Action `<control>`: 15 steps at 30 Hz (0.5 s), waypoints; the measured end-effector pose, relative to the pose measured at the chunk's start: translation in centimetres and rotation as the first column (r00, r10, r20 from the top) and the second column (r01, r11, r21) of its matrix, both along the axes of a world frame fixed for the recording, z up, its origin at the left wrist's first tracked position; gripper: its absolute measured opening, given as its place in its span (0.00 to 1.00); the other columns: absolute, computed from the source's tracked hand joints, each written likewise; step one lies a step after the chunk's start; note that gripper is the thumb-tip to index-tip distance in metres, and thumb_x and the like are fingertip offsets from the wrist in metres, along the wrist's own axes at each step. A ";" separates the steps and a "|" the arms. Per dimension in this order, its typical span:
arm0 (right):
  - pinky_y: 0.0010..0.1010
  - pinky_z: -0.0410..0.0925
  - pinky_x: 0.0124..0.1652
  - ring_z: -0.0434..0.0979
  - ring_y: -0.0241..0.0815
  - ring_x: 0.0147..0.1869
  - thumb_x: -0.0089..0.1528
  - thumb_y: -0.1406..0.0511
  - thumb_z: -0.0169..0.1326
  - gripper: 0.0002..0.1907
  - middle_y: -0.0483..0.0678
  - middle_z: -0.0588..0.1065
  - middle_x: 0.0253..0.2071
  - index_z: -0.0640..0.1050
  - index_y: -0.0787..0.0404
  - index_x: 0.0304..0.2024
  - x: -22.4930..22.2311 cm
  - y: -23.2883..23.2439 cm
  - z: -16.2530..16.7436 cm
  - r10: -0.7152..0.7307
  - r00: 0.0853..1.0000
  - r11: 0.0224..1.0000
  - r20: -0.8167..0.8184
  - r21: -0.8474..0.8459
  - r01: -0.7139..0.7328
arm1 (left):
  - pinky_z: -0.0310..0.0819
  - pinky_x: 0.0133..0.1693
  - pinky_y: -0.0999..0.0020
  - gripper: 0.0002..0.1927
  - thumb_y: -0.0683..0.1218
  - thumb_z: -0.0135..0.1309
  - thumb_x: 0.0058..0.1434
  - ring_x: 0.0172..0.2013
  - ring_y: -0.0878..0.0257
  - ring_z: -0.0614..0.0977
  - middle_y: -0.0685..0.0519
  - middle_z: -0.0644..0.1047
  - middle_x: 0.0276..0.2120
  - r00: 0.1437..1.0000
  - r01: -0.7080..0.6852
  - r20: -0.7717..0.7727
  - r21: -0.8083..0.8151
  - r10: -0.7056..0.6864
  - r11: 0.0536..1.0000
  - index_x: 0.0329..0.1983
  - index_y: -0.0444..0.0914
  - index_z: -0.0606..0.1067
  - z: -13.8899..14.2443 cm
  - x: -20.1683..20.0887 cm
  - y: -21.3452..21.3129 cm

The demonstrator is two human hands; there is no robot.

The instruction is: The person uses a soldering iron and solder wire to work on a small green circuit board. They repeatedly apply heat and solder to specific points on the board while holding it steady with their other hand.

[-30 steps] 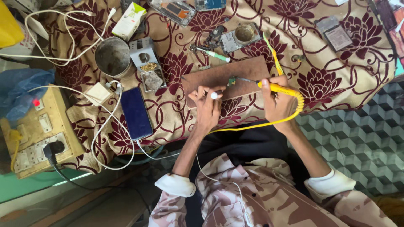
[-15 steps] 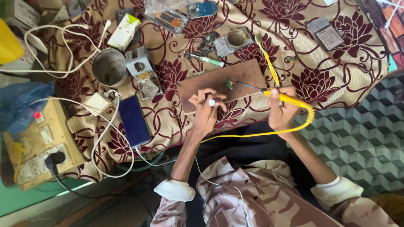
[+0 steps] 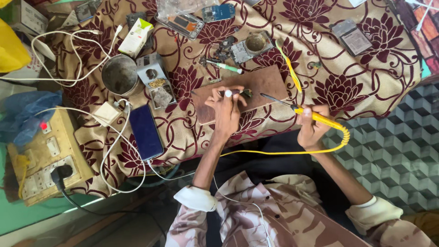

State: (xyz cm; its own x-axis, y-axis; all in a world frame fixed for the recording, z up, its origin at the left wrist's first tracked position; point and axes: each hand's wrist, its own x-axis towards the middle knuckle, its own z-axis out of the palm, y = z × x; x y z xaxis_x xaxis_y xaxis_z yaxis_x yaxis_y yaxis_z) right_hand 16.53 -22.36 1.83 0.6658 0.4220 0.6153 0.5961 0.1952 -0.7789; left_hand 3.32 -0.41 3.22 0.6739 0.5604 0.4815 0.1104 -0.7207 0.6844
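Observation:
My left hand [image 3: 225, 110] rests on a brown wooden board [image 3: 267, 80] and pinches a small white-tipped tool [image 3: 228, 93] against a small dark component [image 3: 247, 93]. My right hand [image 3: 312, 128] grips a yellow-handled soldering iron [image 3: 320, 118] beside the board's right edge. The iron's metal tip [image 3: 270, 98] points left and hovers just short of the component. A coiled yellow cord [image 3: 283, 151] runs from the handle across my lap.
A dark blue phone [image 3: 145, 131], a metal cup [image 3: 120, 74] and a grey stand [image 3: 154, 78] lie left of the board. A wooden socket box [image 3: 45, 155] with white cables sits far left. Yellow tweezers [image 3: 289, 66] and phone parts [image 3: 183, 23] lie beyond.
My right hand has drawn the soldering iron back to the right, so its tip has left the component. My left hand stays on the board.

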 end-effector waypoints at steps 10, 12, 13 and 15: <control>0.20 0.64 0.29 0.67 0.31 0.28 0.77 0.63 0.44 0.11 0.49 0.68 0.32 0.63 0.66 0.47 -0.4 0.1 -1.1 0.104 0.986 0.981 -0.133 0.180 -0.079 | 0.65 0.46 0.63 0.16 0.49 0.34 0.80 0.31 0.64 0.82 0.49 0.73 0.46 0.954 0.003 0.289 -0.275 0.080 0.961 0.47 0.31 0.67 -3.2 -2.4 -0.7; 0.20 0.65 0.29 0.69 0.32 0.30 0.77 0.63 0.44 0.10 0.50 0.69 0.35 0.63 0.64 0.48 -1.2 -0.1 -1.7 0.139 0.975 0.970 -0.172 0.220 -0.100 | 0.71 0.39 0.67 0.16 0.48 0.34 0.81 0.31 0.64 0.82 0.49 0.72 0.45 0.931 0.056 0.363 -0.255 0.042 0.965 0.49 0.30 0.67 -3.5 -2.9 -0.9; 0.20 0.65 0.29 0.69 0.32 0.29 0.76 0.63 0.44 0.10 0.50 0.70 0.34 0.64 0.65 0.48 -1.6 0.0 -2.0 0.150 0.971 0.973 -0.186 0.204 -0.111 | 0.72 0.36 0.69 0.15 0.48 0.35 0.79 0.31 0.63 0.82 0.48 0.71 0.45 0.920 0.047 0.386 -0.280 0.067 0.959 0.49 0.29 0.66 -3.6 -3.1 -0.9; 0.21 0.64 0.30 0.71 0.32 0.29 0.75 0.63 0.45 0.11 0.50 0.73 0.31 0.65 0.66 0.48 -2.7 -0.1 -2.6 0.165 0.962 0.977 -0.217 0.166 -0.130 | 0.73 0.29 0.73 0.14 0.47 0.36 0.76 0.30 0.63 0.81 0.46 0.69 0.46 0.897 0.038 0.426 -0.337 0.116 0.941 0.48 0.29 0.66 -4.1 -3.4 -1.1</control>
